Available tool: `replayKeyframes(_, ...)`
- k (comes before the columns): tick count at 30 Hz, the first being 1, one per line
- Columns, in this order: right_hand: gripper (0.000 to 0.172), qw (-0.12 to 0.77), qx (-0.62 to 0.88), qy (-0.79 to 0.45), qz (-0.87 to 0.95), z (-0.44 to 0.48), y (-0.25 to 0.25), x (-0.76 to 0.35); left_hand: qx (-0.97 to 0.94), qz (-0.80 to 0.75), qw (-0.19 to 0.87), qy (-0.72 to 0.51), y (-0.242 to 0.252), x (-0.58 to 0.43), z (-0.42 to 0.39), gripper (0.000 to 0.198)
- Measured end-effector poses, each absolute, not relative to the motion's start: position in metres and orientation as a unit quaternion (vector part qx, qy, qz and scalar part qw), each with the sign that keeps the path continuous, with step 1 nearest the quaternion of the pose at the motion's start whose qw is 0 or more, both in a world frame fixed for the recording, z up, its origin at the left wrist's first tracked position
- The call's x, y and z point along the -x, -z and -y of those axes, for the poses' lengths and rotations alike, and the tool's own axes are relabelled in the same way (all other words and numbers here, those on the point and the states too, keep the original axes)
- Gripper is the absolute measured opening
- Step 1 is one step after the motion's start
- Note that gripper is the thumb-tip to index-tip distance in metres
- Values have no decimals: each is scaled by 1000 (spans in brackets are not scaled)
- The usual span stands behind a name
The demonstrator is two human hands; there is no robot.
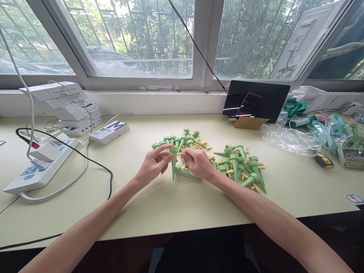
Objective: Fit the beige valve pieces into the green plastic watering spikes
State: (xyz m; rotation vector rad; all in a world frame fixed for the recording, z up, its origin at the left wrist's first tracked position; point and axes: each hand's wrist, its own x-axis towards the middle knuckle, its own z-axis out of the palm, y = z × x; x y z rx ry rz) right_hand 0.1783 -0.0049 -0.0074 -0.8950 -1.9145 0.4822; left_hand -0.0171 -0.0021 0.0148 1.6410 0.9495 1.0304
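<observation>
Over the middle of the table, my left hand holds a green watering spike between thumb and fingers, its capped end up and its point down. Close on its right is my right hand, its fingers closed in a pinch; what they grip, if anything, is hidden. Another green spike lies on the table below my right hand. Behind my hands is a group of green spikes with small yellow valves scattered at its edge. More green spikes are heaped with yellow valves right of my right hand.
A black tablet leans in a cardboard stand at the back. On the left are stacked white boxes, a single white box, and a power strip with cables. Plastic bags and a yellow-black tool lie right.
</observation>
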Motion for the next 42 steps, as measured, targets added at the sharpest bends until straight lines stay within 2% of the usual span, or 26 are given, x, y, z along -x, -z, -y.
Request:
replayKeyframes(8,16,493,350,-162,779,4,10,-178,-649,-387,501,-422,-18,16,4,39)
replayKeyframes(19,31,457,367,-173,791,5,8,-179,-653,-376,496,-431,-16,16,5,36)
replayKeyframes(30,17,495,338,-170,782,5,10,-178,-646,-379,505,-429,-19,15,7,36)
replayKeyframes(42,29,453,351,-188,798,4,10,-179,-662,-378,485,-428,-13,16,6,35)
